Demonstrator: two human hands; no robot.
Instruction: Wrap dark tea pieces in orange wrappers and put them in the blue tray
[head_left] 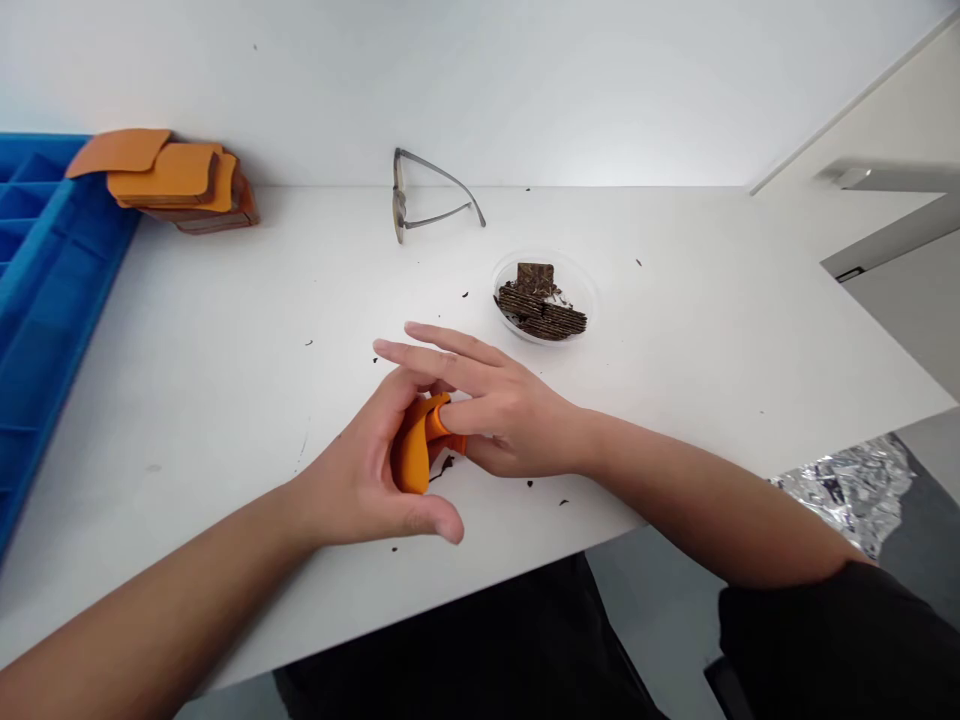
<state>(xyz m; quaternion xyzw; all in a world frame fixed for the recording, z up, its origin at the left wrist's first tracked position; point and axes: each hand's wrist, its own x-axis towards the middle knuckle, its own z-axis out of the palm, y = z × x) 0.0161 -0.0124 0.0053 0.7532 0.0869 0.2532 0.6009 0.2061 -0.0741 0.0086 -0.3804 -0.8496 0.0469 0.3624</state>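
Note:
A small orange packet, apparently of folded paper or card, sits curved in the palm of my left hand. The left fingers curl behind it and the thumb stretches out in front. From the right, my right hand reaches over the packet, with a finger at its open edge and two other fingers stretched out past it. Part of the packet and the right thumb are hidden. Dark crumbs lie on the white table just beneath. Beyond the hands, a clear round dish holds dark brown pressed blocks.
A stack of flat orange packets rests at the back left, on the edge of a blue compartment tray. Folded eyeglasses lie near the wall. Crumpled silver foil shows beyond the table edge at right.

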